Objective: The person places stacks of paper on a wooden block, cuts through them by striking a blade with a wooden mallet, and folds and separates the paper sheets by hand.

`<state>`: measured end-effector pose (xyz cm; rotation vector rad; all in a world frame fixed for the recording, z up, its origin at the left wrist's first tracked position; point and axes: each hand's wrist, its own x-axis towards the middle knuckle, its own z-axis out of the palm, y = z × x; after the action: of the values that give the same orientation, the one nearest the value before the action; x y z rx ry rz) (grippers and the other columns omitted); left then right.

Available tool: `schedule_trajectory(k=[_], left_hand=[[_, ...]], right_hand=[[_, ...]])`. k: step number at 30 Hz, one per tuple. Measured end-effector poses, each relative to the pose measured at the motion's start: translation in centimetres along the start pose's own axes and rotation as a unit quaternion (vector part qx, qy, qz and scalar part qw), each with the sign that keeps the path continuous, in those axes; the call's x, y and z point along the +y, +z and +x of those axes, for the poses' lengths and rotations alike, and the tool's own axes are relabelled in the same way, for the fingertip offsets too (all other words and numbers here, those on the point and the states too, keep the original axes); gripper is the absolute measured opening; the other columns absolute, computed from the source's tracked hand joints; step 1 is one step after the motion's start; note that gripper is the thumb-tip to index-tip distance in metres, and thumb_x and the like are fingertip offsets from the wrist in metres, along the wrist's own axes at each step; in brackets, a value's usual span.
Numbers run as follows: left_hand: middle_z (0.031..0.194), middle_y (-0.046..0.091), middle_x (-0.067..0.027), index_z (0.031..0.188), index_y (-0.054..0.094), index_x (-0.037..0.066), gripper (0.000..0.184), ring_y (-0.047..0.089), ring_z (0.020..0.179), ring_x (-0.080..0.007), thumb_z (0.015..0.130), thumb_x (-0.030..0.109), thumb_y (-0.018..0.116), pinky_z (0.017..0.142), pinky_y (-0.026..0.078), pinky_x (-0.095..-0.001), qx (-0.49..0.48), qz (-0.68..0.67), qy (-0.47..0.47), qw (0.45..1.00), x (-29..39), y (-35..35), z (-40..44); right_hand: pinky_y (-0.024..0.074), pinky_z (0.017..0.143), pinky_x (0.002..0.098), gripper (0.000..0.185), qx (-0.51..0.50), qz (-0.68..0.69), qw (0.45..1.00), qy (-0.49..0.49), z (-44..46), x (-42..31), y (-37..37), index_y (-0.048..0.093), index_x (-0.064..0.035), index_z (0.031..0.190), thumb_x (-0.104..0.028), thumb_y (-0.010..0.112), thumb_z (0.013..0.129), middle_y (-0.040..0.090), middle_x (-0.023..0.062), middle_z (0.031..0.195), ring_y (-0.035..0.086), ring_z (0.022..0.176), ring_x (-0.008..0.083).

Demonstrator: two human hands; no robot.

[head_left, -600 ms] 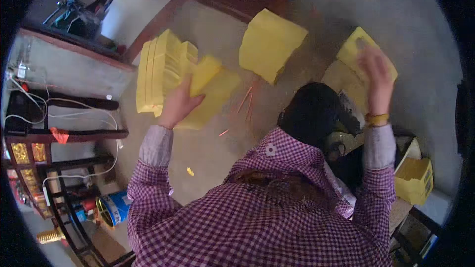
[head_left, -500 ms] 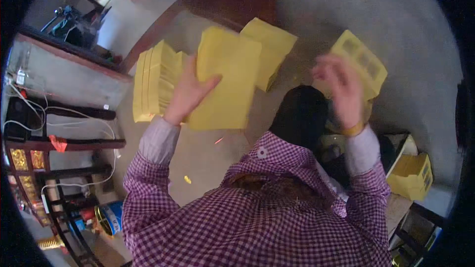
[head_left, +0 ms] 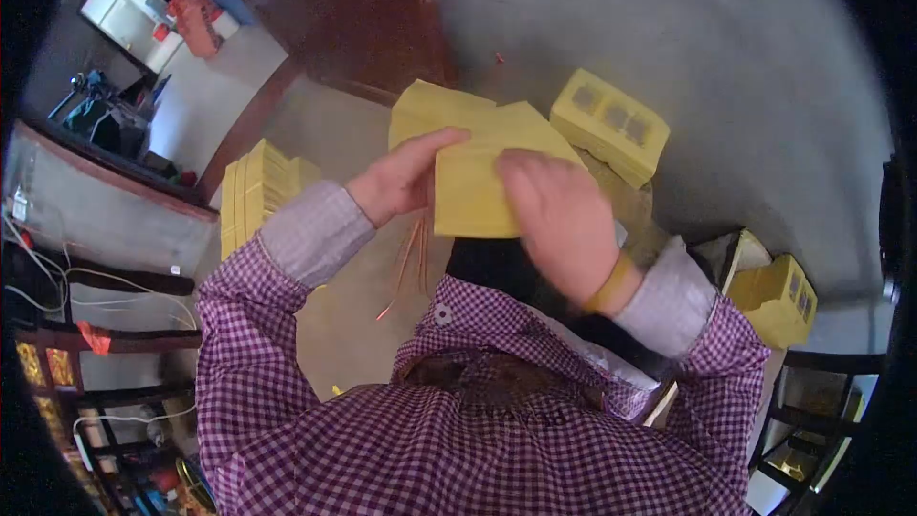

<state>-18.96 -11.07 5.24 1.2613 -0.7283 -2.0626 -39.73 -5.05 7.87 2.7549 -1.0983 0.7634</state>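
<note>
A folded piece of yellow paper (head_left: 475, 199) is held up in front of my body. My left hand (head_left: 406, 177) grips its left edge, with the thumb along the top side and the other fingers partly behind. Across the paper's right part lies my right hand (head_left: 568, 220), its fingers bent against it and slightly blurred. Just beyond the paper is a pile of yellow paper (head_left: 430, 105), partly hidden by it.
A yellow stack (head_left: 253, 193) stands at the left. Another yellow stack with dark printed squares (head_left: 611, 124) lies at the right, and a similar yellow bundle (head_left: 778, 304) sits farther right. Thin reddish sticks (head_left: 411, 263) lie on the floor. Dark wooden furniture (head_left: 124, 339) is at left.
My right hand has moved left and come down onto the paper. The paper now looks smaller and folded over. The view has turned, so the stacks appear shifted left.
</note>
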Motion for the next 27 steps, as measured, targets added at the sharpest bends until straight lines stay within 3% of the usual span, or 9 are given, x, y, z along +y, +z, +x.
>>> schedule_trajectory(k=[2,6,7,9,11,13,16,19,27], left_hand=[[0.11,0.06,-0.0085,0.118,0.05,0.004,0.042,0.061,0.093,-0.0199,0.088,0.033,0.051,0.082,0.05,-0.0332,-0.038,-0.078,-0.006,0.996,0.3,0.5,-0.5],[0.114,0.058,-0.0068,0.12,0.048,0.006,0.043,0.058,0.1,-0.0207,0.089,0.036,0.048,0.087,0.048,-0.0353,-0.124,0.124,-0.002,0.985,2.8,-4.3,2.2],[0.117,0.056,-0.0076,0.123,0.045,0.007,0.045,0.055,0.105,-0.0214,0.09,0.037,0.046,0.09,0.045,-0.0366,0.03,0.217,0.123,0.968,3.5,-3.7,2.9],[0.12,0.054,-0.0084,0.126,0.041,0.007,0.048,0.052,0.11,-0.022,0.09,0.038,0.044,0.094,0.043,-0.0379,0.176,0.3,0.246,0.905,3.3,-3.2,4.4],[0.128,0.046,-0.0111,0.132,0.034,0.008,0.056,0.045,0.118,-0.0238,0.09,0.045,0.042,0.099,0.037,-0.0399,-0.12,0.081,0.251,0.957,1.0,-3.0,7.1],[0.131,0.042,-0.0133,0.134,0.029,0.006,0.064,0.043,0.12,-0.0258,0.09,0.052,0.037,0.1,0.035,-0.0405,-0.093,0.287,0.365,0.881,0.2,1.2,5.5],[0.13,0.042,-0.0144,0.132,0.028,-0.003,0.064,0.045,0.117,-0.0244,0.088,0.035,0.054,0.098,0.038,-0.0381,-0.241,-0.122,0.071,0.96,-0.1,3.3,6.8],[0.127,0.045,-0.0144,0.131,0.029,-0.004,0.064,0.049,0.112,-0.0225,0.085,0.027,0.059,0.095,0.041,-0.0337,-0.155,0.236,0.109,0.953,-1.1,3.1,9.8],[0.123,0.047,-0.0193,0.123,0.034,0.0,0.06,0.049,0.111,-0.0335,0.078,0.025,0.065,0.097,0.037,-0.0451,-0.005,0.493,0.263,0.829,-8.0,9.8,8.1]], right_hand=[[0.0471,0.064,0.0365,0.041,0.12,0.048,0.991,-0.022,0.9,2.2,0.2,0.054,-0.0039,0.098,-0.017,0.067,0.061,0.06,0.0102,0.081,0.06,0.075,0.0265],[0.048,0.06,0.0361,0.041,0.155,0.131,0.965,0.164,-0.6,4.4,-1.8,0.056,-0.0045,0.095,-0.021,0.074,0.062,0.059,0.0148,0.073,0.061,0.069,0.0287],[0.0498,0.066,0.0322,0.039,0.151,0.25,0.933,0.21,-1.4,6.0,-1.7,0.056,-0.003,0.098,-0.02,0.073,0.068,0.063,0.0131,0.082,0.063,0.074,0.0228],[0.0507,0.07,0.0298,0.037,0.201,0.499,0.787,0.303,-2.7,7.6,-1.4,0.053,-0.0015,0.104,-0.018,0.069,0.075,0.063,0.0109,0.093,0.063,0.082,0.0181],[0.0511,0.072,0.0295,0.038,0.235,0.578,0.689,0.368,-4.3,9.0,0.2,0.051,-0.0007,0.107,-0.016,0.067,0.077,0.062,0.0098,0.097,0.062,0.084,0.0178],[0.0515,0.073,0.0293,0.038,0.269,0.644,0.576,0.425,-6.1,10.3,1.8,0.049,0.0001,0.111,-0.014,0.065,0.079,0.06,0.0086,0.101,0.061,0.086,0.0175],[0.0509,0.077,0.0297,0.047,0.257,0.667,0.521,0.467,-9.5,11.7,2.9,0.043,0.0006,0.118,-0.012,0.064,0.078,0.056,0.011,0.109,0.06,0.09,0.0188],[0.0501,0.078,0.0301,0.052,0.181,0.671,0.563,0.448,-11.7,12.6,5.0,0.04,0.002,0.121,-0.013,0.065,0.078,0.055,0.0116,0.112,0.059,0.091,0.0195],[0.0506,0.077,0.0303,0.055,0.154,0.532,0.705,0.444,-14.3,14.5,10.8,0.042,0.0011,0.119,-0.005,0.07,0.071,0.057,0.0101,0.105,0.058,0.091,0.0188]])
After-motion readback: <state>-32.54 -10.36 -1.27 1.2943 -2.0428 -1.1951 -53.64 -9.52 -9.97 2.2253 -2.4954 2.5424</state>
